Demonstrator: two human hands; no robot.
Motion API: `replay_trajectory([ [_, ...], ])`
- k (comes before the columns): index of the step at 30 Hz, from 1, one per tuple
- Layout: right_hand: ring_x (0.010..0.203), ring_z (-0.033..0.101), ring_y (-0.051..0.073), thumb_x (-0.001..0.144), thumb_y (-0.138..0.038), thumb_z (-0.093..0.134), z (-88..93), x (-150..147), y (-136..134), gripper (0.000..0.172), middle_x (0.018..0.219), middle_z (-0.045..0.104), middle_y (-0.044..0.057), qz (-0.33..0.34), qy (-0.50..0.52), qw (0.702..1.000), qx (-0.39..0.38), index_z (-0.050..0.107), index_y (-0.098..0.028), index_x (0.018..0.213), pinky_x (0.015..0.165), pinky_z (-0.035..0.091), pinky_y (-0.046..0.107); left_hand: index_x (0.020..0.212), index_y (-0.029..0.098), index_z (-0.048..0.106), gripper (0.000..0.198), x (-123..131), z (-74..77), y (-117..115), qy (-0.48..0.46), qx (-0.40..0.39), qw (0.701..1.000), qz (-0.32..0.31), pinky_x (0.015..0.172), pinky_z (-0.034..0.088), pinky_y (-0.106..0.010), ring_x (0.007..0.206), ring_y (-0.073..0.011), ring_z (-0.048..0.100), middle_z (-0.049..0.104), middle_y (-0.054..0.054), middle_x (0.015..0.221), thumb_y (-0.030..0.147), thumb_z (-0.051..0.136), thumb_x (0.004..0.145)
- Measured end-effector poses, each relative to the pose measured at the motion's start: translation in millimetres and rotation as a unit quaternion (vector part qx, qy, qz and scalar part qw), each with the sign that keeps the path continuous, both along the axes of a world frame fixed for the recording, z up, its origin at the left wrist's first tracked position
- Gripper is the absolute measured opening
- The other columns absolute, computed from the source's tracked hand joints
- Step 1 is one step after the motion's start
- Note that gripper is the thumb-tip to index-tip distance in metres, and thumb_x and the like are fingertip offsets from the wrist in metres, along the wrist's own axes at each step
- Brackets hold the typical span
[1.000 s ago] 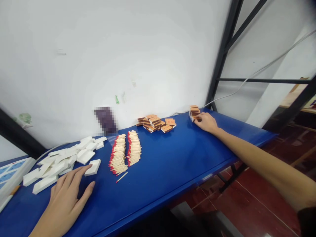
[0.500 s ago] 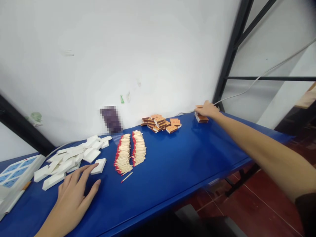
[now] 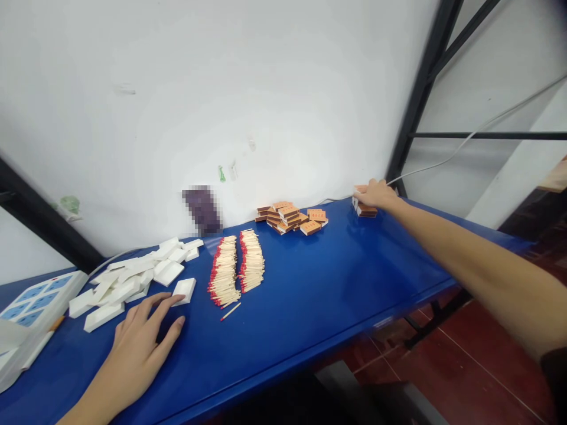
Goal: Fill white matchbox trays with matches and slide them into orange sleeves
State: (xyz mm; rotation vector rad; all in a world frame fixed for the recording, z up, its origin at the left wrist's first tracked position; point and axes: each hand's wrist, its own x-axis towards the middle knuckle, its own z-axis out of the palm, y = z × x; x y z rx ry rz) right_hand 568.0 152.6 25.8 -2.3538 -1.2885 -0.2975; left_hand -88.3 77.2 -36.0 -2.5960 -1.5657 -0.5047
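At the left, my left hand (image 3: 144, 348) lies with its fingers apart, the fingertips at the near edge of a single white matchbox tray (image 3: 185, 289). Behind that hand is a loose heap of white trays (image 3: 128, 276). Far to the right, my right hand (image 3: 380, 193) reaches out to a small stack of matchboxes (image 3: 367, 211). Its fingers are closed around an orange matchbox (image 3: 360, 189) at the top of the stack, and the hand partly hides it. Two rows of red-tipped matches (image 3: 225, 271) lie between my hands, with one loose match (image 3: 231, 311) in front.
A pile of orange and brown matchboxes (image 3: 287, 217) sits near the wall. The blue table (image 3: 301, 295) has its front edge toward me. A white power strip (image 3: 39, 301) lies at far left. Dark metal posts (image 3: 416, 100) and a cable stand at the right.
The whole view has shifted slightly. Both hands keep nearly the same places: the left by the white tray, the right at the matchbox stack.
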Motion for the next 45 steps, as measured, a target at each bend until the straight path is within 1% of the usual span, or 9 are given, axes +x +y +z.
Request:
replay_trajectory([
  [3, 0.116, 0.052, 0.046, 0.088, -0.049, 0.054, 8.8, -18, -6, 0.058, 0.127, 0.053, 0.032, -0.014, -0.042, 0.999, 0.027, 0.056, -0.003, 0.123, 0.093, 0.041, 0.059, 0.121, 0.025, 0.061, 0.04, 0, 2.0, 0, -0.012, 0.007, 1.0, -0.017, 0.104, 0.042, -0.051, 0.127, -0.0337, 0.049, 0.052, -0.009, 0.135, 0.051, 0.039, 0.099],
  [6, 0.12, 0.048, 0.044, 0.093, -0.041, 0.045, 13.0, -50, -9, 0.046, 0.128, 0.053, 0.028, 0.045, -0.095, 0.992, 0.063, 0.056, -0.006, 0.121, 0.1, 0.034, 0.058, 0.101, 0.021, 0.063, 0.039, 2, 7.0, -4, -0.029, 0.023, 0.999, -0.028, 0.105, 0.042, -0.046, 0.122, -0.0301, 0.054, 0.057, -0.01, 0.126, 0.051, 0.038, 0.1],
  [11, 0.109, 0.053, 0.037, 0.093, -0.037, 0.046, 1.1, -116, -22, 0.037, 0.116, 0.061, 0.02, 0.226, -0.15, 0.96, 0.068, 0.059, -0.013, 0.118, 0.098, 0.037, 0.049, 0.066, 0.021, 0.053, 0.047, 9, 12.5, -23, 0.042, 0.063, 0.997, -0.003, 0.07, 0.045, -0.035, 0.067, -0.0203, 0.058, 0.058, -0.004, 0.074, 0.056, 0.042, 0.095],
  [17, 0.114, 0.058, 0.029, 0.083, -0.026, 0.057, -27.4, -155, -46, 0.037, 0.126, 0.064, 0.011, 0.438, -0.175, 0.882, -0.007, 0.064, -0.02, 0.119, 0.1, 0.043, 0.04, 0.07, 0.021, 0.057, 0.042, 24, 13.4, -51, 0.013, 0.103, 0.993, -0.054, 0.064, 0.042, -0.032, 0.061, -0.0169, 0.055, 0.058, -0.002, 0.074, 0.044, 0.042, 0.102],
  [22, 0.122, 0.057, 0.03, 0.087, -0.025, 0.054, -37.1, -158, -54, 0.05, 0.137, 0.06, 0.013, 0.457, -0.163, 0.874, -0.014, 0.055, -0.018, 0.136, 0.1, 0.046, 0.043, 0.083, 0.019, 0.058, 0.02, 42, 17.7, -77, -0.061, 0.087, 0.968, -0.226, 0.064, 0.041, -0.026, 0.064, -0.0138, 0.054, 0.059, 0.0, 0.075, 0.027, 0.053, 0.101],
  [28, 0.118, 0.058, 0.033, 0.091, -0.03, 0.049, -34.5, -161, -44, 0.04, 0.123, 0.066, 0.016, 0.469, -0.163, 0.868, -0.004, 0.062, -0.018, 0.127, 0.096, 0.046, 0.048, 0.083, 0.019, 0.055, 0.02, 71, 24.1, -91, -0.081, 0.036, 0.964, -0.249, 0.07, 0.042, -0.03, 0.07, -0.0163, 0.057, 0.064, 0.0, 0.081, 0.03, 0.061, 0.098],
  [35, 0.104, 0.062, 0.03, 0.089, -0.032, 0.054, -36.3, -183, -67, 0.036, 0.11, 0.069, 0.014, 0.525, -0.171, 0.834, -0.002, 0.066, -0.017, 0.119, 0.093, 0.047, 0.045, 0.106, 0.023, 0.06, 0.017, 97, 22.5, -77, -0.062, 0.022, 0.971, -0.232, 0.079, 0.044, -0.035, 0.084, -0.021, 0.065, 0.071, 0.0, 0.1, 0.036, 0.066, 0.096],
  [40, 0.101, 0.063, 0.031, 0.088, -0.032, 0.057, -25.4, -191, -85, 0.036, 0.111, 0.068, 0.015, 0.548, -0.219, 0.807, 0.027, 0.066, -0.017, 0.12, 0.091, 0.047, 0.047, 0.102, 0.019, 0.064, 0.026, 106, 29.1, -54, 0.024, 0.068, 0.956, -0.285, 0.071, 0.043, -0.034, 0.082, -0.0229, 0.065, 0.069, -0.004, 0.092, 0.043, 0.055, 0.099],
  [45, 0.092, 0.063, 0.024, 0.092, -0.023, 0.053, -18.6, -228, -89, 0.025, 0.102, 0.069, 0.012, 0.635, -0.162, 0.749, 0.099, 0.065, -0.017, 0.113, 0.083, 0.048, 0.038, 0.079, 0.017, 0.062, 0.028, 103, 47.0, 0, -0.041, 0.113, 0.945, -0.305, 0.063, 0.037, -0.031, 0.066, -0.0167, 0.057, 0.062, -0.002, 0.072, 0.028, 0.048, 0.1],
])
